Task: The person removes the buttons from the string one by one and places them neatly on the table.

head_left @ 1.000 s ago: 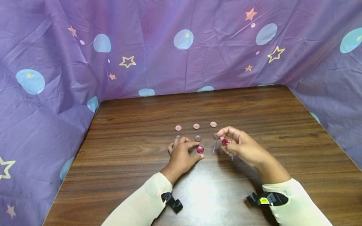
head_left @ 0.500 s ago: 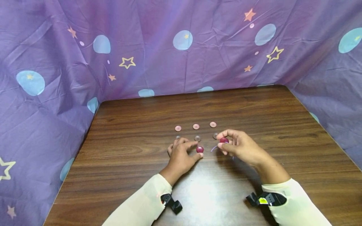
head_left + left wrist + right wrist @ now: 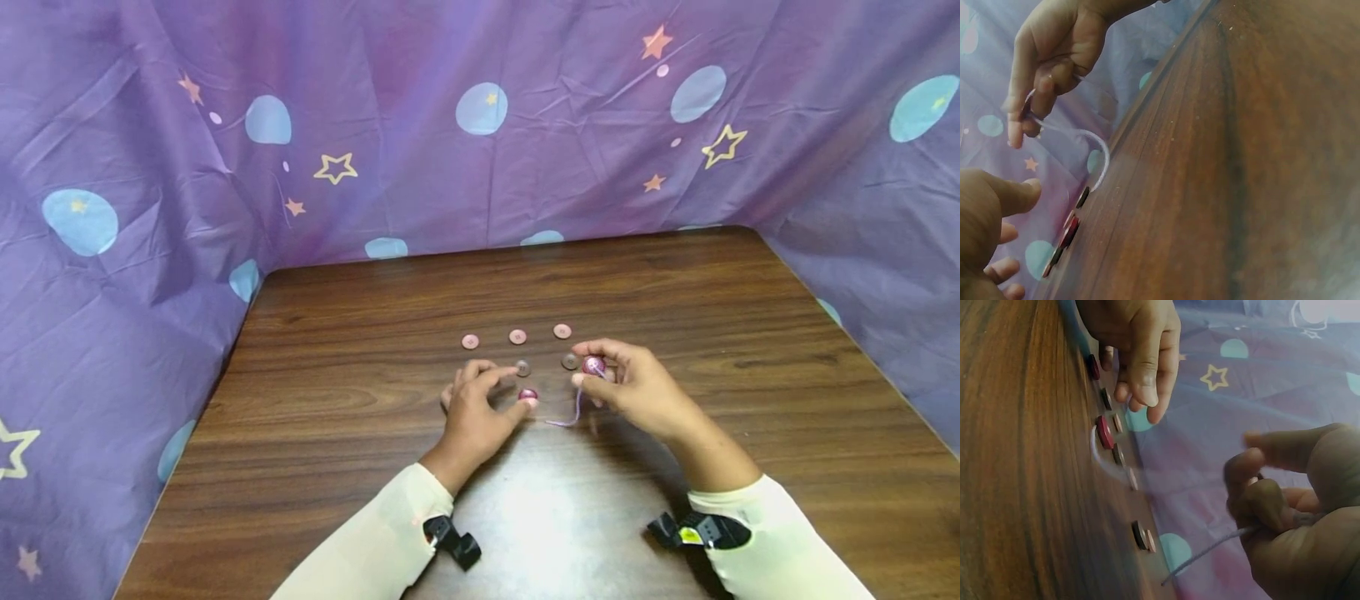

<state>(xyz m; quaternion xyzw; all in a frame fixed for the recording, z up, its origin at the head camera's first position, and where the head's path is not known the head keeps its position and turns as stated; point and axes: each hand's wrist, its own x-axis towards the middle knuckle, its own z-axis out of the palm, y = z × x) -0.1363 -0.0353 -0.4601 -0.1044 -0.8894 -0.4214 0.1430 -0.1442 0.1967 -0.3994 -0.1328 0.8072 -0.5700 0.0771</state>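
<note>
My right hand holds a dark red button in its fingers, above the table. A thin lilac cord hangs from that button; in the right wrist view another end of the cord trails from the curled fingers. My left hand hovers low with thumb and forefinger spread and nothing gripped. Its thumb partly covers a dark red button on the table in the head view, but the right wrist view has the hand apart from it. Another dark red button lies beneath the left hand, hidden from the head view.
Several pink buttons form the far row on the brown wooden table. Nearer lie grey-brown buttons, one by my left forefinger. A purple patterned cloth surrounds the table's back and sides.
The button in my right hand has turned so its face shows, and the lilac cord now hangs longer toward the table. My left hand has barely shifted, its thumb now overlapping the red button.
</note>
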